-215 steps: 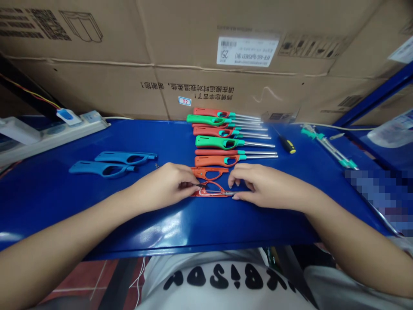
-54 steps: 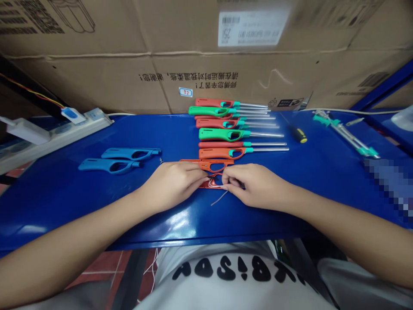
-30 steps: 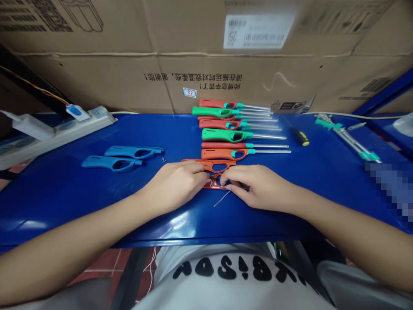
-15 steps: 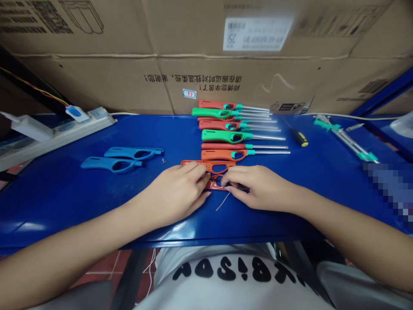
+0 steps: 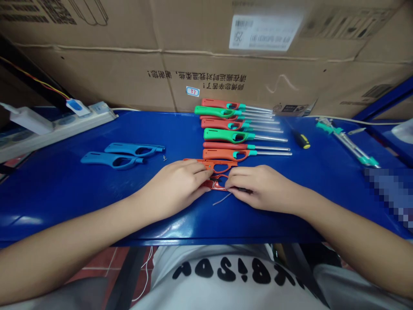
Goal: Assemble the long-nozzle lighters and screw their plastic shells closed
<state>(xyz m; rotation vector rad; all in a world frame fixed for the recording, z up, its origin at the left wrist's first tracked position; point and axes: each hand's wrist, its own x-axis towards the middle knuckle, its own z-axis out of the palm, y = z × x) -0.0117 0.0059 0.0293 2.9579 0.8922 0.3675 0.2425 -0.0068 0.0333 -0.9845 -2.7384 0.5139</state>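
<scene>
In front of me lies an open orange lighter handle half [image 5: 217,185] with thin wires and small dark parts in it. My left hand [image 5: 180,183] is closed on its left end, the fingers also lying across a second orange lighter shell [image 5: 222,168] just behind. At the other end, my right hand [image 5: 258,187] pinches a thin wire [image 5: 221,199] against the handle; the wire's loose tail comes out below the fingertips. A dark piece shows under the right fingers, mostly hidden by them.
Behind the hands lies a stack of red, green [image 5: 219,135] and orange lighters [image 5: 226,154] with metal tubes. Blue handle shells [image 5: 112,160] and tiny screws [image 5: 164,158] are at left. A screwdriver [image 5: 303,141], green-tipped parts [image 5: 348,144] and a power strip [image 5: 93,116] flank them.
The right fingertips have shifted slightly along the handle. The white wire loop now sits closer inside the shell, and its loose tail has swung a little to the left and up.
</scene>
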